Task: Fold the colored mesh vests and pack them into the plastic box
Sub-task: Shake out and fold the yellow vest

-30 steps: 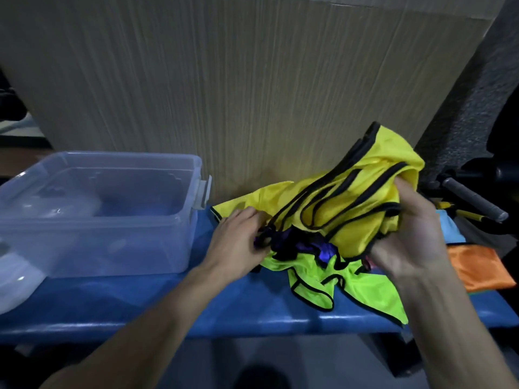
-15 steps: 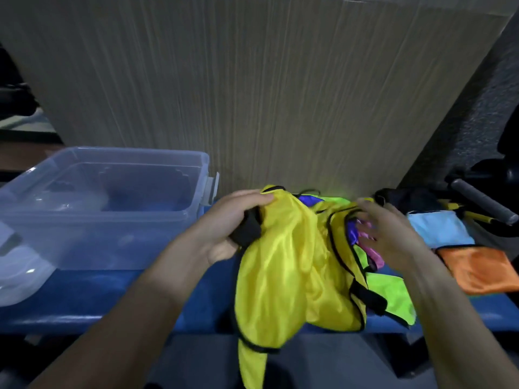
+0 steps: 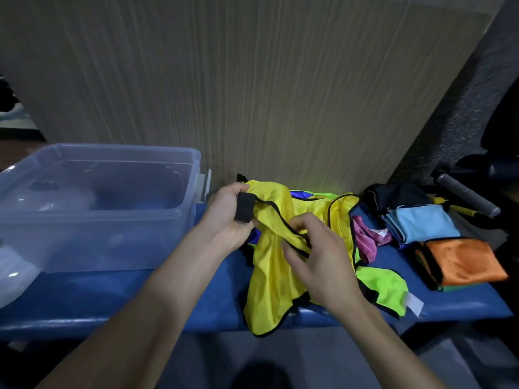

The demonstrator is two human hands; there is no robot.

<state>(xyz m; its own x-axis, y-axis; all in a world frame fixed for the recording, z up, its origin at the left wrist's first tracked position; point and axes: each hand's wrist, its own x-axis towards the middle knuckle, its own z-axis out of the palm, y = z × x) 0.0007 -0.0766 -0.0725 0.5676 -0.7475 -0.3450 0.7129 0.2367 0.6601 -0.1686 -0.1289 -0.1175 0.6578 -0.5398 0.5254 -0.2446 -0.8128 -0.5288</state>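
Padded blue bench (image 3: 134,301), both left hand (image 3: 229,217) and right hand (image 3: 317,259) pinching glossy yellow mesh vest (image 3: 276,279) by black-trimmed edges.

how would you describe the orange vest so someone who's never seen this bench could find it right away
Start at the blue padded bench in front of the wood-grain panel and go to its right end, away from the clear plastic box. The orange vest lies there folded flat, nearest the front edge, just in front of a folded light blue one. It is the only orange piece, shiny with black trim.
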